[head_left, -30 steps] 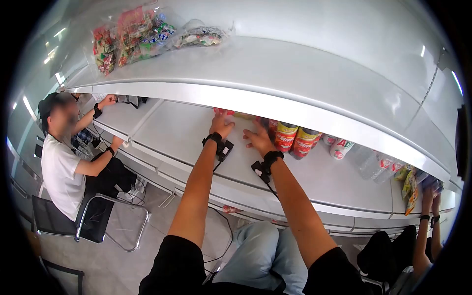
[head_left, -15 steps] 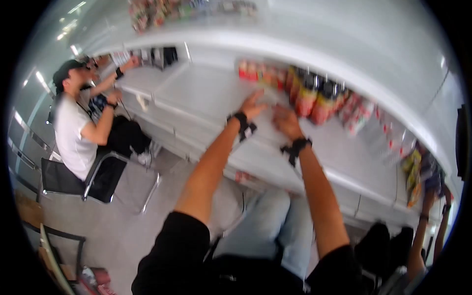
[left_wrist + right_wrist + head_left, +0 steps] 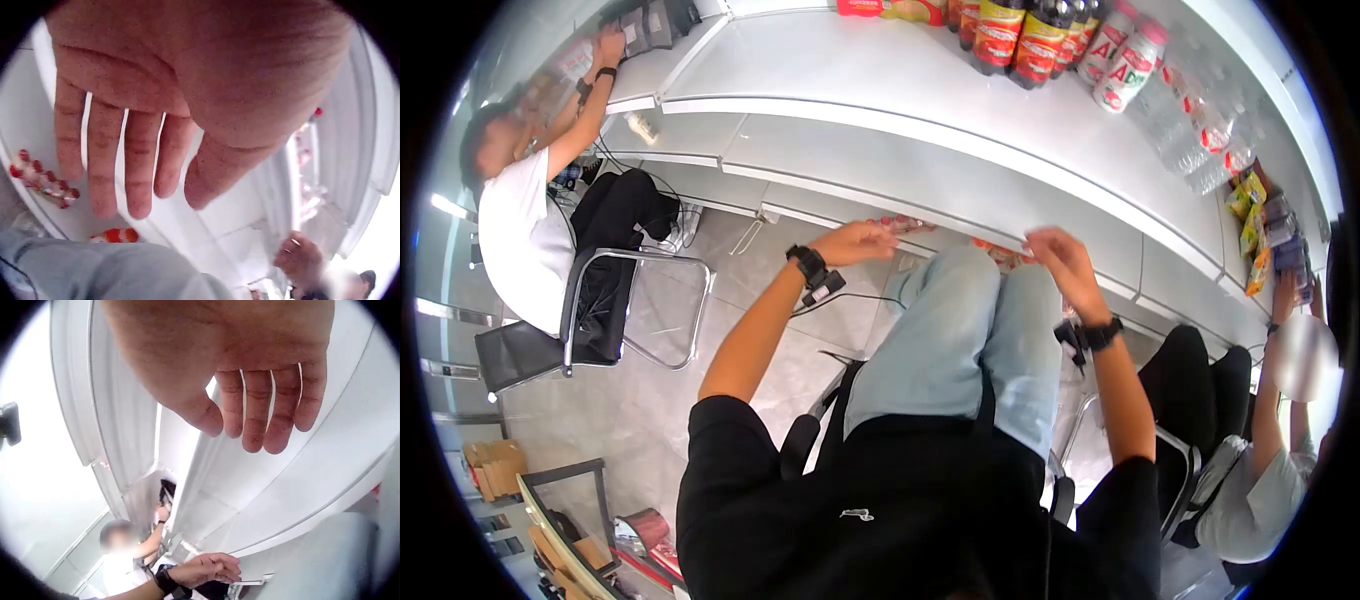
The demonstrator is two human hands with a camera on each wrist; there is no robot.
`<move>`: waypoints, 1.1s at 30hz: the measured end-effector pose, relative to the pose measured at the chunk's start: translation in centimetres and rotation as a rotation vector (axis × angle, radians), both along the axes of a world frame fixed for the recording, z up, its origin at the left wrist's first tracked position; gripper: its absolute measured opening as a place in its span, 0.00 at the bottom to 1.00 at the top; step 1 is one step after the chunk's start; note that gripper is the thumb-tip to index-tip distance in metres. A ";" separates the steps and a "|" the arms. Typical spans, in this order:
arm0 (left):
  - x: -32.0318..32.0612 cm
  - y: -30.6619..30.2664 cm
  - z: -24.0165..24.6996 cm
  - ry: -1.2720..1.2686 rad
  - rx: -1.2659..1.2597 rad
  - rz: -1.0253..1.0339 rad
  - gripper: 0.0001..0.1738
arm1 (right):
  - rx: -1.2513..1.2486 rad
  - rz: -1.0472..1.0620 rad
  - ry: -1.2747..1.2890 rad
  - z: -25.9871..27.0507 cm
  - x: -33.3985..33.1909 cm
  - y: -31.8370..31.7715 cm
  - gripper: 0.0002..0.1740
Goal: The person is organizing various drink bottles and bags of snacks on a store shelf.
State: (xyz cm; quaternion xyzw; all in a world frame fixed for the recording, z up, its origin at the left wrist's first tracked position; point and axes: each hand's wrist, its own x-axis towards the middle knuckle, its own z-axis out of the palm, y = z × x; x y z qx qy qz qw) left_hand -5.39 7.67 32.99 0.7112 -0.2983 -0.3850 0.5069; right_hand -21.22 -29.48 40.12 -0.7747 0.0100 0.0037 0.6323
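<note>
My left hand [image 3: 855, 243] hangs in the air over the floor, in front of the shelf unit and left of my knees. Its fingers are extended and hold nothing, as the left wrist view shows. Above my right knee is the right hand [image 3: 1065, 270], palm inward in the right wrist view, fingers relaxed and nothing in them. Between the hands, red-and-white items [image 3: 905, 223] show on a low shelf. Higher up, dark bottles with red-yellow labels [image 3: 998, 35] stand beside white-and-pink bottles [image 3: 1130, 65]. A flat red-yellow pack [image 3: 890, 10] lies left of them.
The white shelf edge [image 3: 880, 115] runs across in front of me. Clear plastic bottles [image 3: 1190, 125] and yellow snack bags [image 3: 1250, 220] fill its right end. A seated person in a white shirt [image 3: 525, 230] is at left, another person [image 3: 1260, 500] at right. A thin cable [image 3: 850, 296] trails from my left wrist.
Both hands have drawn back from the shelf with the bottles toward my lap and moved apart. The head view has tilted downward, so the shelf sits higher in it.
</note>
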 end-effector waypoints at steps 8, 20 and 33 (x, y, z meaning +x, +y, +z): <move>7.1 2.1 -25.7 -0.520 0.489 0.694 0.26 | -0.318 -0.269 0.146 -4.6 -7.3 -3.7 0.16; 9.8 -2.6 -28.8 -0.167 0.996 0.382 0.42 | -0.371 -0.094 0.298 -1.4 -2.3 1.0 0.17; 12.8 -2.3 -35.2 -0.551 1.163 0.266 0.26 | -0.166 -0.126 0.270 -1.7 1.2 0.5 0.13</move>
